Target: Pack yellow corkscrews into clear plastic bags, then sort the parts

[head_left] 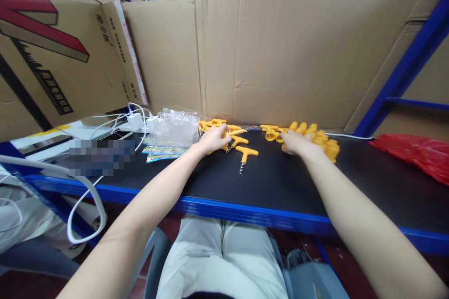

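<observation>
Reaching into a pile of yellow T-handled corkscrews (218, 122), my left hand (213, 140) has its thumb and fingers closed around one yellow corkscrew. A single corkscrew (247, 151) lies apart on the black shelf, its metal spiral toward me. My right hand (296, 144) is at the left side of a cluster of yellow plastic sleeves (318, 137). Its fingers curl down, and a bit of yellow shows beside them; what they grip is mostly hidden. Two hollow sleeves (270, 136) lie just left of that hand, in front of more corkscrews (269, 127).
Clear plastic bags (177, 131) with colourful printed strips lie left of the corkscrews. White chargers (135, 121) and cables are farther left. A red plastic bag (414, 152) sits at right. Cardboard (280, 56) walls the back; a blue rail (252, 212) edges the shelf.
</observation>
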Demonstrator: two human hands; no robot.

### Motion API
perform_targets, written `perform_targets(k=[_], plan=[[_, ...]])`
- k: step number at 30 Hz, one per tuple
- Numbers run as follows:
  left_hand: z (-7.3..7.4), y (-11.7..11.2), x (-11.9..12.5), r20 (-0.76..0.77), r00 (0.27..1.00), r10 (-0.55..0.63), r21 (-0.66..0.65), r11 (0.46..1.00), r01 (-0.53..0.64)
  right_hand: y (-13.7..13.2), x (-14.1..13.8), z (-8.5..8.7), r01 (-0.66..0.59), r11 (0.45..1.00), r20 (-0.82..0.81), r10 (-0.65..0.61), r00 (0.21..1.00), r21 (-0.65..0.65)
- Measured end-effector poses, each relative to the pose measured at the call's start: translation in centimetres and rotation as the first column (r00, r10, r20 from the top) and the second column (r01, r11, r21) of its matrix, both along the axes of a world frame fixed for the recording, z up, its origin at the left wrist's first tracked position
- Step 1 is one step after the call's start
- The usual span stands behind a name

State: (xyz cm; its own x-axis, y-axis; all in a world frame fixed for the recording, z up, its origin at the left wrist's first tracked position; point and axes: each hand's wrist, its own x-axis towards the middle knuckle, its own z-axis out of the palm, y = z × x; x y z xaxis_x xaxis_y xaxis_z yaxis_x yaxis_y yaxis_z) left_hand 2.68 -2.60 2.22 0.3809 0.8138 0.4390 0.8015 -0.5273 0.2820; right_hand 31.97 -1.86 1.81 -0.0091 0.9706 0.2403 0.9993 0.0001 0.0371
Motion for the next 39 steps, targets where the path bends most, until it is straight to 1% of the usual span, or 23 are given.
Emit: perform_targets(k=[4,8,11,15,19,24,28,30,32,35,39], plan=[[0.0,0.3,-0.1,-0.051,0.999,0.005,0.001,1.0,-0.004,-0.5,-1.3,0.6,-0.033,0.996,-0.007,0.032,0.999,-0.086],[-0.2,0.5,-0.4,-0.053,0.999,0.014,-0.005,1.0,-0.014,-1.1,-2.4,1.1,-0.067,0.986,-0.044,0.061,0.997,-0.154],[-0.2,0.6,-0.5,-0.049,0.999,0.011,-0.006,1.0,-0.011,-1.4,-2.9,1.3,-0.115,0.972,-0.057,0.105,0.993,-0.207],[-0.2,0.6,-0.5,-0.032,0.999,-0.005,0.006,1.0,0.006,-1.5,-2.8,1.4,-0.125,0.97,-0.078,0.111,0.991,-0.209],[-0.1,0.5,-0.4,-0.034,0.999,-0.027,0.003,1.0,0.027,-1.4,-2.3,1.4,-0.152,0.965,-0.147,0.122,0.982,-0.215],[-0.1,0.3,-0.5,-0.057,0.997,-0.053,0.009,0.999,0.054,-1.6,-2.6,1.6,-0.236,0.955,-0.144,0.212,0.967,-0.179],[-0.3,0.4,-0.4,-0.071,0.994,-0.083,0.002,0.997,0.083,-2.1,-3.5,2.1,-0.309,0.949,-0.201,0.292,0.935,-0.059],[-0.4,0.5,-0.3,-0.073,0.994,-0.087,-0.006,0.996,0.087,-2.4,-4.0,2.3,-0.36,0.933,-0.249,0.35,0.903,0.007],[-0.4,0.6,-0.3,-0.073,0.993,-0.088,-0.017,0.996,0.087,-2.5,-4.2,2.3,-0.397,0.917,-0.273,0.393,0.878,0.042],[-0.5,0.7,-0.5,-0.078,0.994,-0.077,-0.021,0.997,0.075,-2.3,-4.2,2.0,-0.393,0.919,-0.258,0.388,0.885,0.034],[-0.6,1.0,-0.8,-0.08,0.993,-0.086,-0.026,0.996,0.084,-1.9,-3.7,1.8,-0.326,0.945,-0.193,0.323,0.927,0.018]])
